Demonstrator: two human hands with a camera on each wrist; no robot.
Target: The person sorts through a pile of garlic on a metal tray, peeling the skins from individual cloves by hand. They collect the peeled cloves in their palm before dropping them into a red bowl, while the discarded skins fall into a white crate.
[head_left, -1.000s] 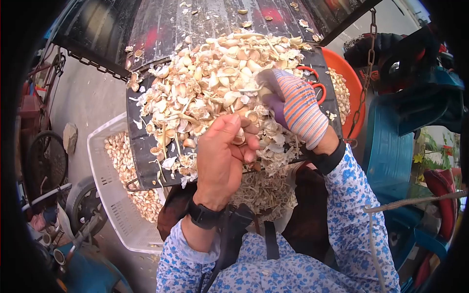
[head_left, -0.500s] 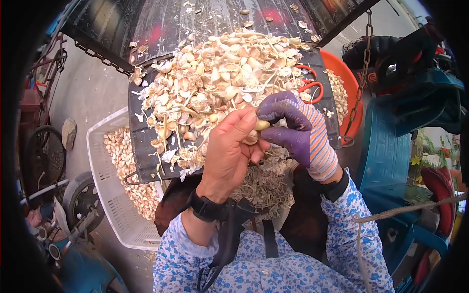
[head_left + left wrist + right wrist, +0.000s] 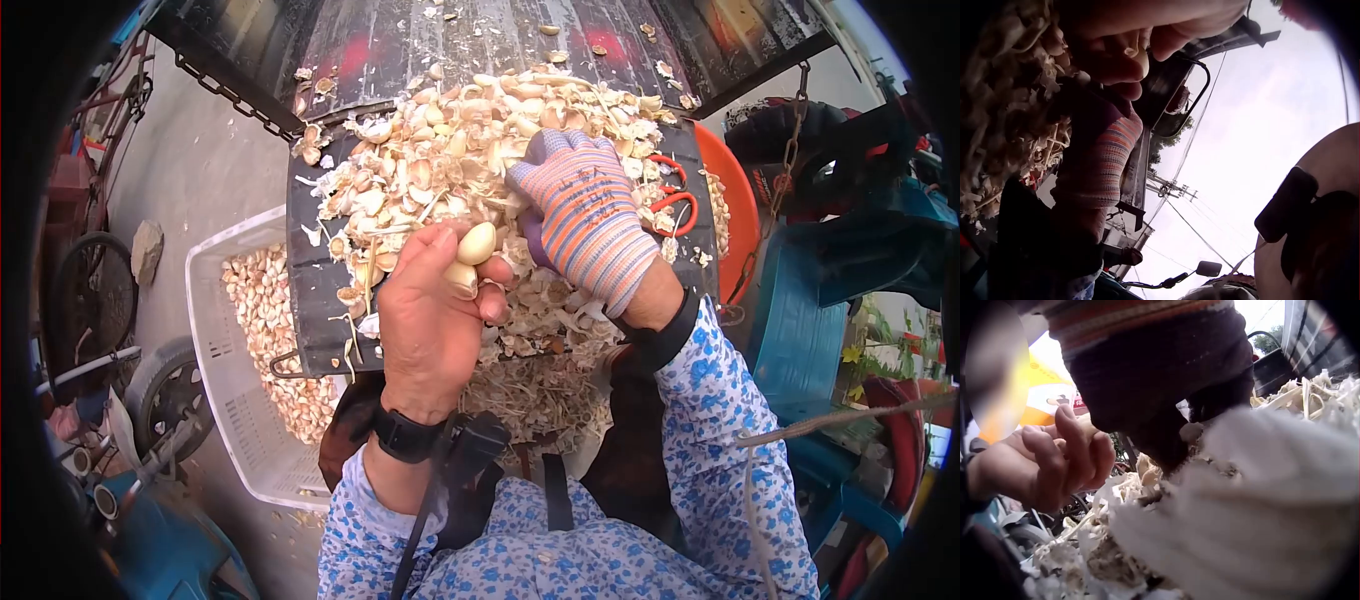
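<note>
Two peeled, pale yellow garlic cloves (image 3: pixel 477 243) sit in my bare left hand (image 3: pixel 430 325), held between thumb and curled fingers just above the tray's near edge. My right hand (image 3: pixel 595 215), in a striped glove with purple fingers, reaches into the garlic pile (image 3: pixel 440 150) of loose cloves, skins and stalks. Its fingertips are hidden from above. In the right wrist view the dark gloved fingers (image 3: pixel 1166 434) point down among the skins close to a pale piece (image 3: pixel 1191 432); I cannot tell whether they grip it. The left wrist view shows my bare fingers (image 3: pixel 1116 65) around a clove.
Red-handled scissors (image 3: pixel 683 212) lie at the pile's right, on the black tray (image 3: pixel 315 290). A white crate (image 3: pixel 205 310) of unpeeled cloves stands left; an orange basin (image 3: pixel 738 215) with cloves stands right. Dry husks (image 3: pixel 535 395) lie below the tray. A chain (image 3: pixel 795 140) hangs at right.
The right hand came back from the pile to the left hand with a clove, then moved up and away to the pile again. Two peeled cloves now show in the left hand.
</note>
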